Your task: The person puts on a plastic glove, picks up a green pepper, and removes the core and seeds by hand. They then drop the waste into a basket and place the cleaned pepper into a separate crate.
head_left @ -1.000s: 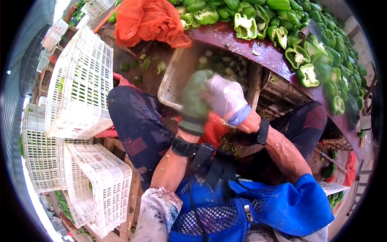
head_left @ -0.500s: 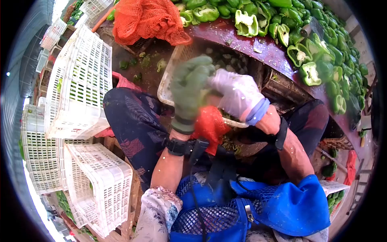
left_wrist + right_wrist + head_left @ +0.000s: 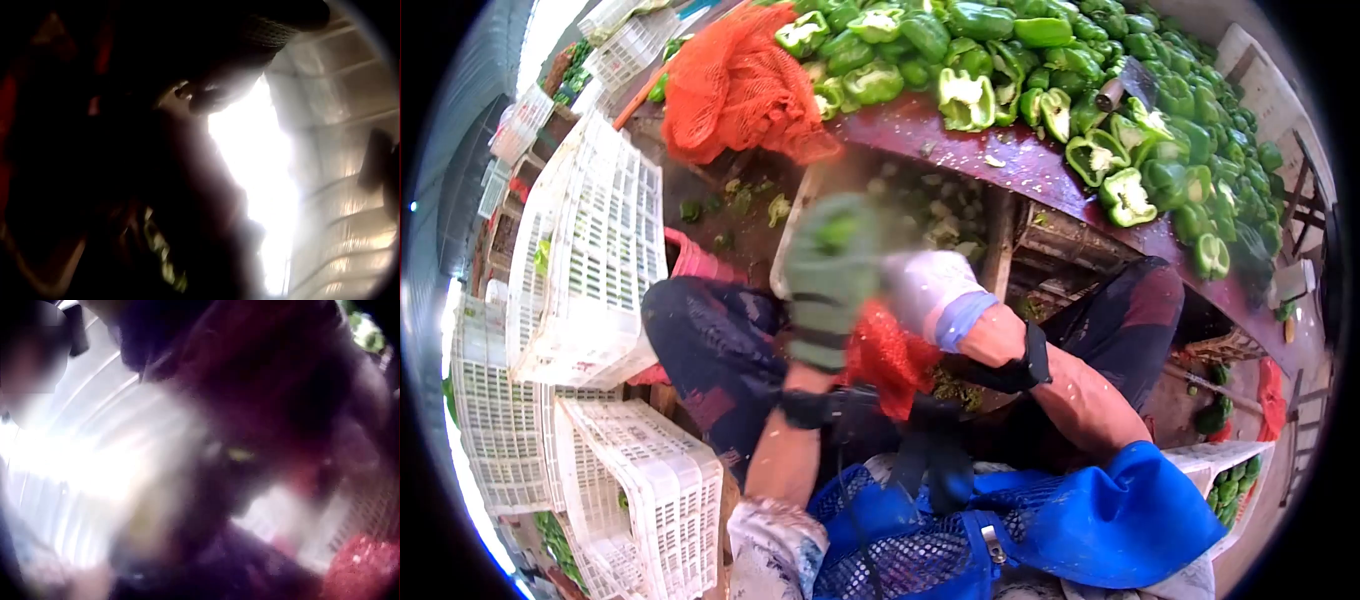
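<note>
My left hand (image 3: 832, 275), in a dark green glove, is raised over the crate below the bench. Its fingers curl round a bright green bell pepper (image 3: 836, 232), blurred and mostly hidden by the glove. Close beside it is my right hand (image 3: 932, 292), in a whitish glove with a blue cuff, smeared by motion; I cannot tell what its fingers hold. Beneath both hands stands a pale crate (image 3: 784, 250) with pale green pieces (image 3: 945, 215) inside. Dark shapes and glare fill the left wrist view, while the right wrist view is heavily blurred.
Whole and cut green peppers (image 3: 1170, 120) are heaped on the reddish bench (image 3: 890, 128), with a wooden-handled blade (image 3: 1112, 95) among them. An orange mesh bag (image 3: 735, 85) hangs at the bench's left end. White crates (image 3: 585, 250) stand on the left. Red mesh (image 3: 890, 350) lies between the knees.
The head view has shifted, so the bench sits lower and further left. Both hands moved leftward in the view, and the left hand turned to show bright green in its grasp.
</note>
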Demonstrator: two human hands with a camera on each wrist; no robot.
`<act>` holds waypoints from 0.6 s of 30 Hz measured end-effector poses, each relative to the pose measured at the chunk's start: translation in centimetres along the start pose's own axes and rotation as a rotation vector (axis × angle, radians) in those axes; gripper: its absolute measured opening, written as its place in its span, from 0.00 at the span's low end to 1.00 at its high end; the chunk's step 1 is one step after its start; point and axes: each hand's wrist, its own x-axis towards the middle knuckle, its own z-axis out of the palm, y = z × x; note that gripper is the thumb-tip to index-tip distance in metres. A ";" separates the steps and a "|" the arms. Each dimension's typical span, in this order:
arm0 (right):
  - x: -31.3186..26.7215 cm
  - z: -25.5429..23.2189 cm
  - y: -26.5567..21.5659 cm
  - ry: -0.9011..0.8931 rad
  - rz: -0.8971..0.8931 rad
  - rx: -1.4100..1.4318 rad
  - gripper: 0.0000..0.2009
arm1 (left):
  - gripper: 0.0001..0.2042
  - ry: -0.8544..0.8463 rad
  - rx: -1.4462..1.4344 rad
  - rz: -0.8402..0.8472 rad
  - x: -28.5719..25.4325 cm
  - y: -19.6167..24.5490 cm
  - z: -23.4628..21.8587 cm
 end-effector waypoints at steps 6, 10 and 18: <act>3.6 -4.5 9.4 0.015 0.320 0.086 0.07 | 0.15 0.300 0.690 0.219 9.3 3.9 -20.0; 9.7 -6.6 15.9 0.578 0.322 -0.127 0.14 | 0.15 0.501 1.280 0.143 14.7 5.8 -34.0; 16.8 -5.2 19.7 0.385 0.420 -0.118 0.34 | 0.13 -0.060 0.282 -0.107 10.6 2.9 -10.3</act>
